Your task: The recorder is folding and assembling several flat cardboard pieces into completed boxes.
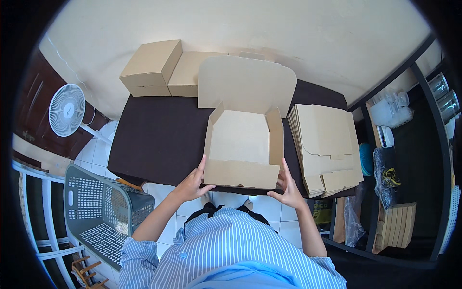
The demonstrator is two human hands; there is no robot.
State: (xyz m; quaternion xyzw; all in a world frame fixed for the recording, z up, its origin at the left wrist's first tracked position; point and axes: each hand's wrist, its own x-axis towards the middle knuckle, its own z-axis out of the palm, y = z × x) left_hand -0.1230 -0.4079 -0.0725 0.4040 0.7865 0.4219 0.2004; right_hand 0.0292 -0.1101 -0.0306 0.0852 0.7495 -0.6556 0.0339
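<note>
Cardboard box (240, 174) at the middle of the play, near the table's six o'clock edge, and two bare hands frame it! Left hand (191, 185) at the box's seven o'clock corner, fingers straight and well parted from the thumb, touching the side, thumb by the bottom front edge. Right hand (289, 190) at five o'clock, likewise spread, fingertips up by the right wall; neither is clenched, and how firmly they press I can't tell.

Outward we go: side walls up, front wall up, and at twelve o'clock the broad lid (248, 83) stands raised behind. So the body looks mostly formed, I'd judge; the lid is not yet down, and the front corners may want tidying.

At three o'clock, just beside it, a pile of flat cardboard blanks (329, 135), several layers deep, all unformed: plenty left, by the look of it! Swing round to ten o'clock: a tall closed stack (151, 62) on the dark-covered table (159, 137), with a lower closed box (188, 72) at eleven, partly behind the lid. Those look finished. Farther out at eight o'clock, a grey basket (96, 207) sits beside the table.
</note>
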